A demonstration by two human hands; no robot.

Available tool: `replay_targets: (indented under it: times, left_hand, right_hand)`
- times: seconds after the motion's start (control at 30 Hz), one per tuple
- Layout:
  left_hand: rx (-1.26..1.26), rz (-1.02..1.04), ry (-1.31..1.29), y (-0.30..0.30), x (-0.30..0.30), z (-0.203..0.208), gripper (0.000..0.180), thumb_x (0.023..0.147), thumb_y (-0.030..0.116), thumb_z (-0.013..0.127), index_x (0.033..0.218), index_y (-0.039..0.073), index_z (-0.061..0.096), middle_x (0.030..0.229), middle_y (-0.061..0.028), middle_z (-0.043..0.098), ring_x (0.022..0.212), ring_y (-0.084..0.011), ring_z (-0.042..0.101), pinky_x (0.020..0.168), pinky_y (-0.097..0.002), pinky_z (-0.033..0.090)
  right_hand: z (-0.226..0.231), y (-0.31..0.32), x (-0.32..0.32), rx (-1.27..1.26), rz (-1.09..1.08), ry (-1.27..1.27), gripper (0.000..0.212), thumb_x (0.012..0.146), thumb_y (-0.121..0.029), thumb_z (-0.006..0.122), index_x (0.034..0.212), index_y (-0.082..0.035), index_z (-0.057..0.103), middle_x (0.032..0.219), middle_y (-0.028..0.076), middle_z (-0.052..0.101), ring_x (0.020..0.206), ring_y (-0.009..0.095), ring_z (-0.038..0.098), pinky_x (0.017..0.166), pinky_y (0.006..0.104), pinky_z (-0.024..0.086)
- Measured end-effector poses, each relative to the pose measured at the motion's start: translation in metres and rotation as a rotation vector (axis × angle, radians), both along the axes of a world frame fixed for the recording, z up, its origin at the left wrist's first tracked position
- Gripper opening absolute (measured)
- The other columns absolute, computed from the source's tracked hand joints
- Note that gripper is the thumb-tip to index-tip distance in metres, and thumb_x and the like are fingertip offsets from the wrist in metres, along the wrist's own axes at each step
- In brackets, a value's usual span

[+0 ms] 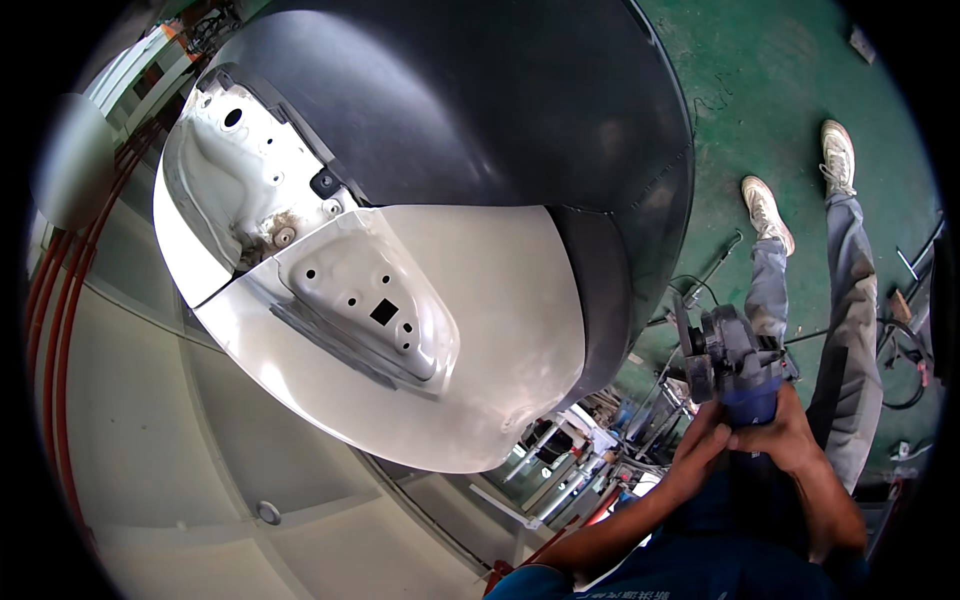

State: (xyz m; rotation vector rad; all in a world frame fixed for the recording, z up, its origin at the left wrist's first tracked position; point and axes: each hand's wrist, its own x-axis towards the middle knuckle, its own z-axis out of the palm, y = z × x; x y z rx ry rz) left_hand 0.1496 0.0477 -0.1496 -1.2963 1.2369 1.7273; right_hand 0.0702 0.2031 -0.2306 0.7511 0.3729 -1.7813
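Both of my hands are wrapped around the blue and black body of an angle grinder [738, 355] at the lower right. My left hand [706, 442] closes on its near side, and my right hand [784, 430] grips the other side. The grinder's head, with a round disc edge-on, points up and left, apart from the car. Left of it curves a white car body panel [505, 285] with a recess [365, 310] pierced by several holes. A large dark bumper [480, 110] adjoins the panel along its upper edge.
My legs and white shoes [768, 212] stand on the green floor [740, 110] at the right. A metal stand [715, 265] and a dark hose [910, 385] lie close to them. Red pipes [65, 350] run down the left side, and assorted metal parts [560, 465] crowd below the panel.
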Motion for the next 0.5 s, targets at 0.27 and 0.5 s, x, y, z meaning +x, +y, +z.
replay_targets:
  times: [0.27, 0.5]
  left_hand:
    - [0.013, -0.051, 0.033, -0.001, 0.007, -0.009, 0.071, 0.101, 0.036, 0.051, 0.153, -0.002, 0.022, 0.153, -0.0174, 0.034, 0.141, -0.0272, 0.034, 0.117, -0.0392, 0.024]
    - [-0.034, 0.019, 0.063, -0.010, 0.019, -0.003, 0.074, 0.099, 0.037, 0.054, 0.153, -0.003, 0.023, 0.153, -0.0165, 0.035, 0.141, -0.0278, 0.035, 0.117, -0.0395, 0.024]
  right_hand:
    - [-0.001, -0.001, 0.014, 0.059, -0.037, 0.007, 0.045, 0.063, 0.003, 0.078, 0.106, 0.001, 0.065, 0.088, 0.004, 0.067, 0.080, 0.012, 0.064, 0.072, 0.0270, 0.052]
    - [0.005, -0.013, 0.021, 0.049, 0.037, 0.079, 0.047, 0.062, -0.001, 0.081, 0.107, 0.001, 0.064, 0.089, 0.004, 0.067, 0.080, 0.012, 0.063, 0.074, 0.0283, 0.051]
